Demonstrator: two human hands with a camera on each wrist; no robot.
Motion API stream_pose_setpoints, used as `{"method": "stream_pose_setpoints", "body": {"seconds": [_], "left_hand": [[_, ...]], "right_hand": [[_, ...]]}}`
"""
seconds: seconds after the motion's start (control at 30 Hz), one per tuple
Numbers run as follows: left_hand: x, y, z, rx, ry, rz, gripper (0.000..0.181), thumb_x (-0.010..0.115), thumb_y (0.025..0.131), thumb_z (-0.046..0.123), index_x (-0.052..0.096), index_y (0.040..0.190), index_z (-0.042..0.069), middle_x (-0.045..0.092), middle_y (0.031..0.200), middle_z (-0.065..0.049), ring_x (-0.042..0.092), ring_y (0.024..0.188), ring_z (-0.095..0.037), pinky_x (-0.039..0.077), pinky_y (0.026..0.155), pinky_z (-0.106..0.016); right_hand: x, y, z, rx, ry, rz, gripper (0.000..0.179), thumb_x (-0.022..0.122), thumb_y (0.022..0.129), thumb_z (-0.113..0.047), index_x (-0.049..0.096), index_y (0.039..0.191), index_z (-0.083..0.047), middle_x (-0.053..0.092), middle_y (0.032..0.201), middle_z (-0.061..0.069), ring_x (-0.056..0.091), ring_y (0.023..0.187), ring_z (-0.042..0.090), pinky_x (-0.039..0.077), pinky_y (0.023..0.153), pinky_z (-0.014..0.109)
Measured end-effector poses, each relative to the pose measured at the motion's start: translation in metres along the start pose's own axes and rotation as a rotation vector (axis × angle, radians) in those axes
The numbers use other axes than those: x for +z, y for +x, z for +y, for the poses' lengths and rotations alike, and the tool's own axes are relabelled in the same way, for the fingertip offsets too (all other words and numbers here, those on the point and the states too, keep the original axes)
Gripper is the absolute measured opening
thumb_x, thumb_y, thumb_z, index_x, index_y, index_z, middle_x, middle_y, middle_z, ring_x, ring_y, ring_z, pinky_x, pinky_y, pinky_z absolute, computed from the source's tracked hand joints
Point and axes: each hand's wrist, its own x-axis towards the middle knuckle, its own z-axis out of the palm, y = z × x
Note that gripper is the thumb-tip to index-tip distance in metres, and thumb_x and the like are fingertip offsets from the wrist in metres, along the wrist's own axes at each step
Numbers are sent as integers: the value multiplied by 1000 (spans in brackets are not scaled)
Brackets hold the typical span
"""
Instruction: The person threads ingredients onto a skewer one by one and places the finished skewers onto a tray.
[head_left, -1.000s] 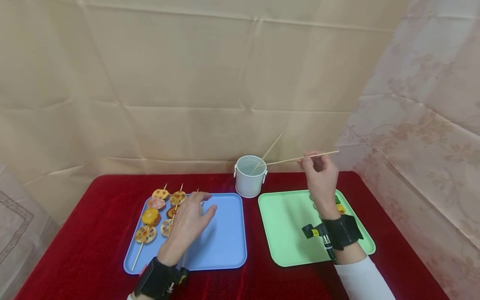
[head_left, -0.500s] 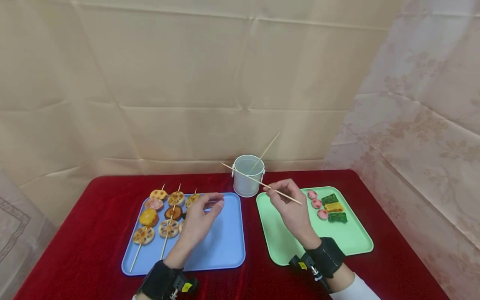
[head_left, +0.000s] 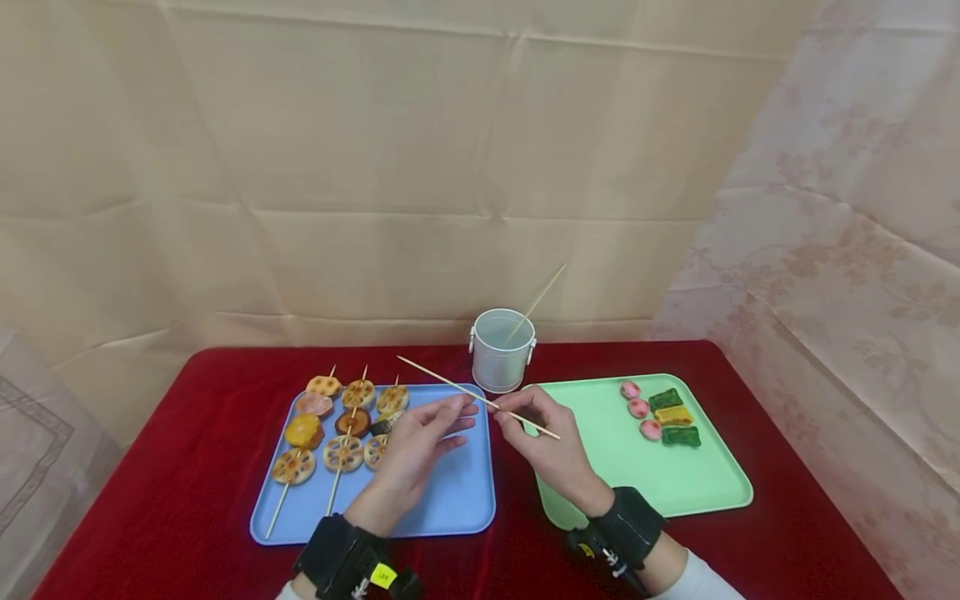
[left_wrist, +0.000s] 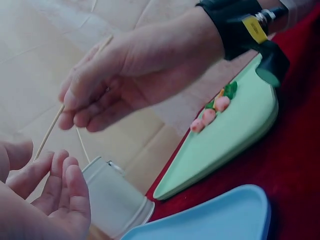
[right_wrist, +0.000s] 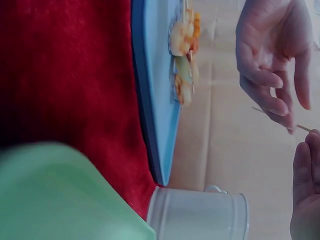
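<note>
Pinched between the thumb and fingertips of my right hand (head_left: 553,446) is a thin bamboo skewer (head_left: 442,380), held slanting above the gap between the trays. Its far part points up and left, past my left hand (head_left: 411,454). That hand hovers over the blue tray (head_left: 457,508), with its fingers extended beside the skewer; in the right wrist view its thumb (right_wrist: 302,82) stands apart from the fingers. Left of it, several loaded skewers lie on the blue tray, with lotus root slices (head_left: 293,467) and a yellow-topped round piece (head_left: 303,431) among their pieces.
Behind the trays stands a white pail (head_left: 498,367) with another bamboo skewer (head_left: 542,293) leaning in it. The green tray (head_left: 600,492) holds several pink balls (head_left: 638,407) and green (head_left: 680,436) and yellow (head_left: 673,415) pieces. Red cloth (head_left: 172,492) covers the table.
My right hand has brought the skewer from beside the pail leftward and down toward my left hand. The left hand has moved right and turned its palm toward the skewer.
</note>
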Motion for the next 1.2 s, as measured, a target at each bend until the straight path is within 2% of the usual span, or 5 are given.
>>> {"method": "stream_pose_setpoints", "body": {"seconds": [0.43, 0.73, 0.9, 1.03, 1.2], "left_hand": [[2, 5, -1, -15, -113, 156, 32, 69, 101, 24, 71, 121, 0, 74, 105, -7, 65, 92, -16, 50, 76, -26], [-3, 5, 4, 149, -19, 310, 34, 73, 99, 30, 72, 119, 3, 76, 104, -7, 72, 93, -15, 55, 73, -25], [4, 2, -2, 236, 11, 228, 33, 73, 98, 20, 69, 119, -5, 77, 108, -13, 75, 96, -19, 59, 77, -29], [10, -1, -8, 218, 3, 151, 35, 72, 99, 18, 68, 123, -7, 76, 113, -17, 75, 98, -17, 60, 82, -30], [9, -3, -9, 200, -10, 144, 36, 69, 101, 16, 65, 126, -9, 75, 110, -20, 76, 95, -20, 60, 82, -31]], "right_hand": [[-5, -6, 0, 148, 4, -63, 12, 71, 97, -10, 72, 109, -10, 75, 101, 3, 71, 92, 19, 58, 83, 36], [-15, -8, 4, 182, -176, -30, 9, 75, 95, -13, 76, 104, -12, 75, 91, -4, 68, 82, 12, 56, 78, 29], [-10, -10, 2, 220, -209, -107, 9, 76, 94, -13, 76, 102, -11, 76, 89, -5, 69, 78, 9, 56, 73, 28], [-5, -12, 0, 200, -210, -174, 7, 76, 94, -12, 75, 100, -12, 76, 88, -3, 70, 75, 9, 58, 70, 29], [-12, -11, -2, 174, -253, -240, 8, 76, 95, -17, 75, 101, -13, 76, 89, -7, 70, 78, 7, 58, 73, 29]]}}
